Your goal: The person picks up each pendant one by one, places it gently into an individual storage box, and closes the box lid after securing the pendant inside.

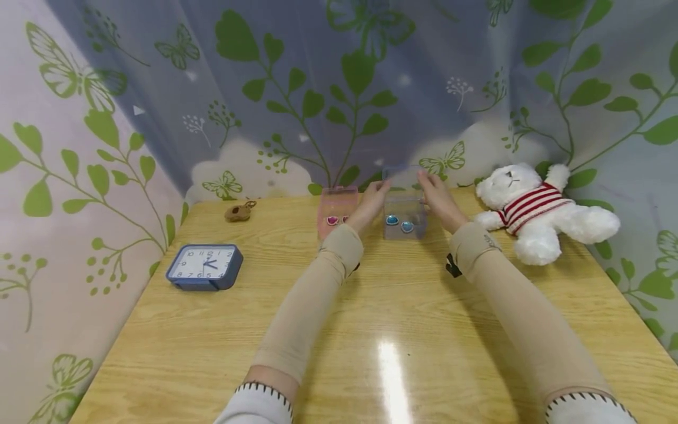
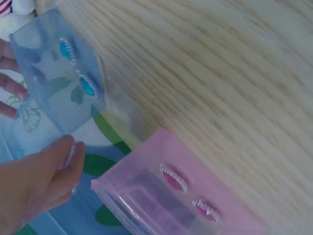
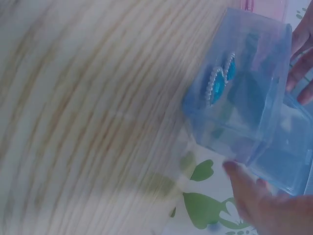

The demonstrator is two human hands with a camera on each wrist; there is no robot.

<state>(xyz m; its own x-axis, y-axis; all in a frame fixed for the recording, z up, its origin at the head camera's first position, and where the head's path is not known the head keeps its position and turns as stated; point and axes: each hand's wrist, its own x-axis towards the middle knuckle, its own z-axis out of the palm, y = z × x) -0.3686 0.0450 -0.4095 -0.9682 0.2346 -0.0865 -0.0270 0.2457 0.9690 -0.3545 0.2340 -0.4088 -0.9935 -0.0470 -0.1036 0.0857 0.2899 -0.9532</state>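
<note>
A clear blue box with its lid raised stands on the table against the curtain. Two blue gems with beaded edges show on its front. My left hand is at the left of the raised lid, its fingertips close to the box corner in the left wrist view. On the other side is my right hand, fingers extended along the lid's right edge. Whether either hand's fingertips touch the plastic is hard to make out. Just left of the blue box is a clear pink box with pink gems, partly covered by my left wrist.
A blue clock lies face up at the table's left. Behind it sits a small brown object with a loop. A white plush bear in a striped shirt lies at the right. Patterned curtain backs the wooden table.
</note>
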